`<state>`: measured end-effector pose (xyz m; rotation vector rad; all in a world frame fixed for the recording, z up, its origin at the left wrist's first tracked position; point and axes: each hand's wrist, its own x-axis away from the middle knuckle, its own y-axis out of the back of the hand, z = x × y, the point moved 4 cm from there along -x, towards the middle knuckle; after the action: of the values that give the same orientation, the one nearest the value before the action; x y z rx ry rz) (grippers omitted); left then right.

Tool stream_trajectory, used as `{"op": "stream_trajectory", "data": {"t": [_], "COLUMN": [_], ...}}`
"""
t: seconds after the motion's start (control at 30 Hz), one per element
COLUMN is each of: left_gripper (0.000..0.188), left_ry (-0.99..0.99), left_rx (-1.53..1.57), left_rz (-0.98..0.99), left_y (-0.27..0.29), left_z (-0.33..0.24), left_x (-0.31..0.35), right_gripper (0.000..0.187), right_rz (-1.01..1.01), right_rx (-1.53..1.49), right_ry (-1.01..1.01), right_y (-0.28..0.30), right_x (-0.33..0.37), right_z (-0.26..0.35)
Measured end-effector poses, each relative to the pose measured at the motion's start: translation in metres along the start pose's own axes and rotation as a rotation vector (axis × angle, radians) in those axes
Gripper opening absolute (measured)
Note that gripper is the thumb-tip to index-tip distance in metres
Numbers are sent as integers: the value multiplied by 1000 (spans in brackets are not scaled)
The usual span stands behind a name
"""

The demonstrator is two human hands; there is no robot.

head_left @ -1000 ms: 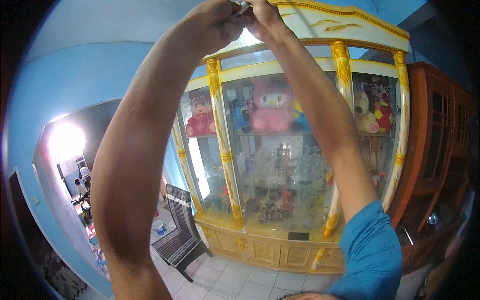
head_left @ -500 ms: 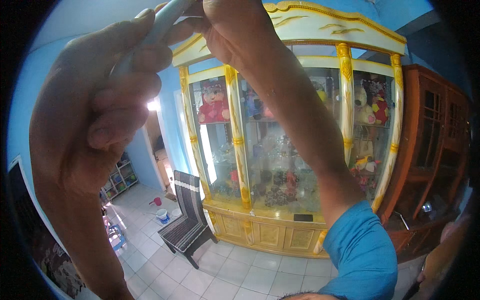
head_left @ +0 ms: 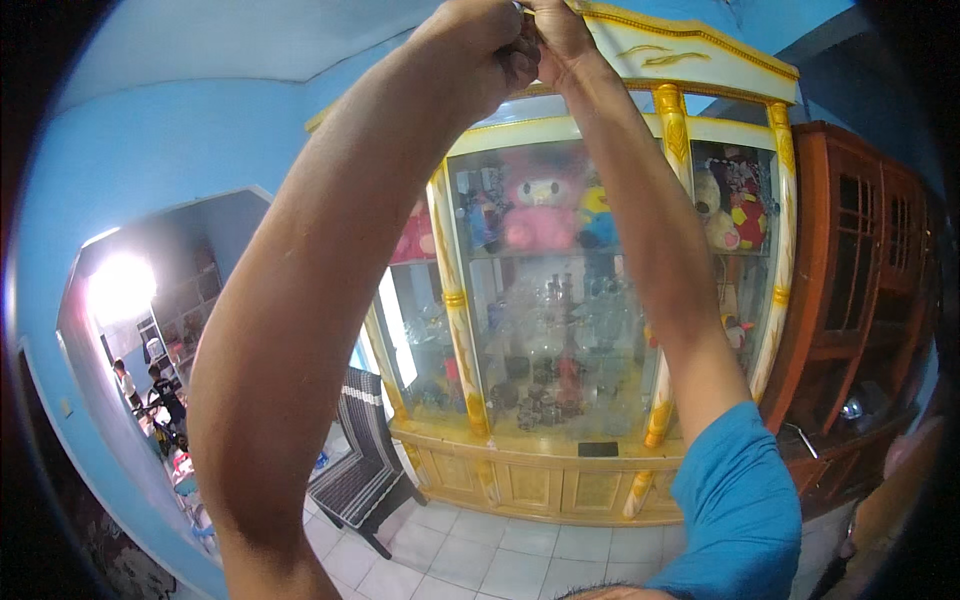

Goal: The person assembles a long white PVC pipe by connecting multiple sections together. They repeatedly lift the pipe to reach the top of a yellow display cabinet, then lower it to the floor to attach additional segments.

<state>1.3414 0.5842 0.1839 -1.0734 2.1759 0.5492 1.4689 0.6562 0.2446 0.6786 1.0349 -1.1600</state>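
Both arms are raised, and the hands meet at the top edge of the view, in front of the upper part of a glass display cabinet. My left hand is closed with its fingers curled, close against the right one. My right hand also looks closed, its upper part near the picture's edge. Whatever sits between the fingers is hidden or cut off. Behind the glass are plush toys, among them a pink one, above shelves of glassware.
A black-and-white striped chair stands before the cabinet's left side on the tiled floor. To the right rises a brown wooden cabinet. Through a bright doorway at left, people appear, small and far off.
My left hand has moved up and right to the right hand, its forearm now crossing the view. The pale rod it held no longer shows. The view has turned slightly, revealing the doorway.
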Motion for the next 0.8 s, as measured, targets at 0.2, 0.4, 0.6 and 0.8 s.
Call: {"op": "stream_trajectory", "data": {"t": [0.2,0.4,0.6,0.8], "left_gripper": [23,26,26,21], "left_ry": [-45,17,110,40], "left_rx": [91,101,80,-7], "left_rz": [20,-59,-169,-82], "left_y": [18,0,-6,55], "left_z": [67,83,30,-30], "left_x": [-128,-145,-24,121], "right_gripper": [33,37,34,27], "right_rz": [55,123,275,183], "right_rx": [-58,-60,29,-164], "right_ry": [-124,-125,-48,14], "right_y": [64,121,60,-106], "right_x": [-51,-81,-46,60], "right_z": [-55,-70,-39,0]}}
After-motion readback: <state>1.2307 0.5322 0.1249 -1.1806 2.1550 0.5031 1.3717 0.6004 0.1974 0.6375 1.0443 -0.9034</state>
